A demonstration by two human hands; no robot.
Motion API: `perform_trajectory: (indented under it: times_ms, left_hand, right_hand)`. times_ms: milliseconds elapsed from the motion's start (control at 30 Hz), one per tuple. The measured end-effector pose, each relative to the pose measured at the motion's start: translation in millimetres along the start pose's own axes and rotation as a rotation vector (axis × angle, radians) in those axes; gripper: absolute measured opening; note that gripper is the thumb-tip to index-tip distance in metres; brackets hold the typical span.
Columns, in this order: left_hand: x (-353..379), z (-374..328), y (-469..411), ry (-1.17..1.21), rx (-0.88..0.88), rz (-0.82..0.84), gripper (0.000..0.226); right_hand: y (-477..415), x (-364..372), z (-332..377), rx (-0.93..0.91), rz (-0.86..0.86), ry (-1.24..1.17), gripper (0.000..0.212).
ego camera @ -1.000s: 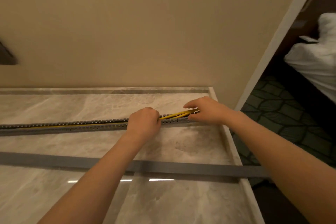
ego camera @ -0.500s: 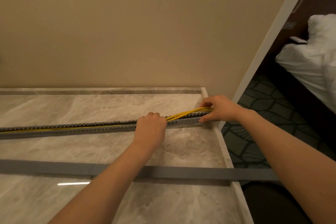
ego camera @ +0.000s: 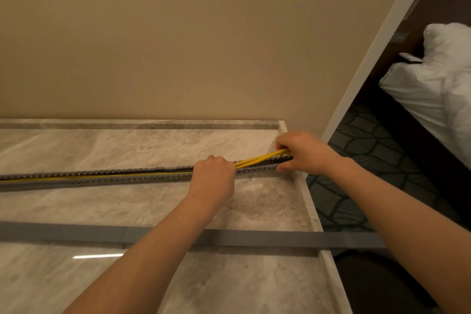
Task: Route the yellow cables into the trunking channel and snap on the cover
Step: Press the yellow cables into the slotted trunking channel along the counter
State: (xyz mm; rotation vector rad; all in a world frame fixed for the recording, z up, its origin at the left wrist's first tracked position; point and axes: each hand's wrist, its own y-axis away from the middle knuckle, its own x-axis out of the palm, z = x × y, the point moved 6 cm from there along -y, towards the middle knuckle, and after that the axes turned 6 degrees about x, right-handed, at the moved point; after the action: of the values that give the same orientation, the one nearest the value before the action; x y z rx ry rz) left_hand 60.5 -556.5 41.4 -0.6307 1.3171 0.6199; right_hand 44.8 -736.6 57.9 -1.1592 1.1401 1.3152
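The yellow cables (ego camera: 262, 159) sit inside the trunking channel (ego camera: 114, 178) along most of the marble counter (ego camera: 127, 288), but their last stretch rises out of the slot at the right end. The left hand (ego camera: 212, 177) is curled over the channel where they lift, fingertips hidden. The right hand (ego camera: 303, 153) pinches the ends at the counter's edge. If they spring back or snag the slotted teeth, I reckon the grey cover (ego camera: 76, 233) lying nearer won't snap on.
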Motion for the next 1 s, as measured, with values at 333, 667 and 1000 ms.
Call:
perform_trajectory:
  times_ms: [333, 667, 1000]
  left_hand:
    - [-1.6, 4.9, -0.5, 0.075, -0.031, 0.000, 0.013]
    - [-0.9, 8.3, -0.5, 0.112, -0.045, 0.025, 0.015]
    - [1.2, 8.1, 0.2, 0.093, -0.040, 0.049, 0.016]
  right_hand:
    - [-7.0, 14.0, -21.4, 0.178, 0.098, -0.341, 0.025]
    - [9.8, 57.5, -86.2, 0.772, 0.111, -1.038, 0.078]
    - [15.7, 91.6, -93.1, 0.856, 0.206, -1.210, 0.091]
